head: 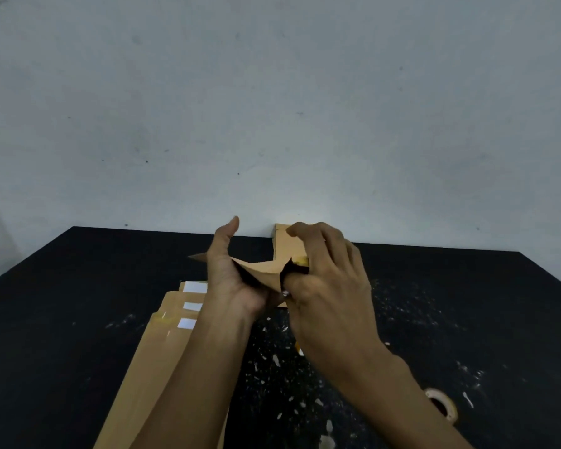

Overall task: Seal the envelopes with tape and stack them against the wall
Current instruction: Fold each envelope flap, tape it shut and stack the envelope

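Note:
Both my hands hold one brown envelope (262, 266) above the black table. My left hand (227, 273) grips its left part, thumb raised, fingers hidden under the paper. My right hand (324, 277) pinches its right part, fingers curled over the top and thumb below, with a bit of yellowish tape (302, 261) showing at the fingers. Behind them a brown envelope (282, 243) leans against the wall. A fanned pile of several brown envelopes (162, 345) with white labels lies at the lower left, partly under my left forearm. A tape roll (442, 406) lies at the lower right.
The black table (78, 303) is speckled with white scraps around the middle and right. A pale grey wall (272, 108) rises directly behind the table's far edge. A small yellow piece (300, 350) lies on the table under my right wrist.

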Demonstrator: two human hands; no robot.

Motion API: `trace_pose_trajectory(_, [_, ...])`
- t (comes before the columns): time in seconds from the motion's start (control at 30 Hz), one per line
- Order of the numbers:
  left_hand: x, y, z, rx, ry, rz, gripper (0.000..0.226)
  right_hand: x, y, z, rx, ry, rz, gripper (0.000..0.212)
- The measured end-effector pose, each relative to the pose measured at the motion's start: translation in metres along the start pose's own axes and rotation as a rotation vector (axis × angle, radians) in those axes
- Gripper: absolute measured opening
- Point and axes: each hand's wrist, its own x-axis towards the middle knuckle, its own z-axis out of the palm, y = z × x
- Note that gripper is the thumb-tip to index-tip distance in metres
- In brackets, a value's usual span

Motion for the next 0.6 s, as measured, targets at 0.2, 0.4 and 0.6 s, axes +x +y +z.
trace_pose_trajectory(0.2, [0.006, 0.0, 0.0, -0.032, 0.111, -0.04, 0.057, -0.005, 0.014, 0.001, 0.162, -0.115, 0.138, 0.034])
trace_pose_trajectory(0.4, [0.012, 0.005, 0.004, -0.095, 0.112, -0.147, 0.071, -0.02, 0.028, -0.001, 0.184, 0.178, 0.203, 0.035])
trace_pose_trajectory(0.6, [0.018, 0.005, 0.005, -0.028, 0.124, -0.134, 0.07, -0.014, 0.024, 0.008, 0.251, 0.071, 0.079, 0.031])
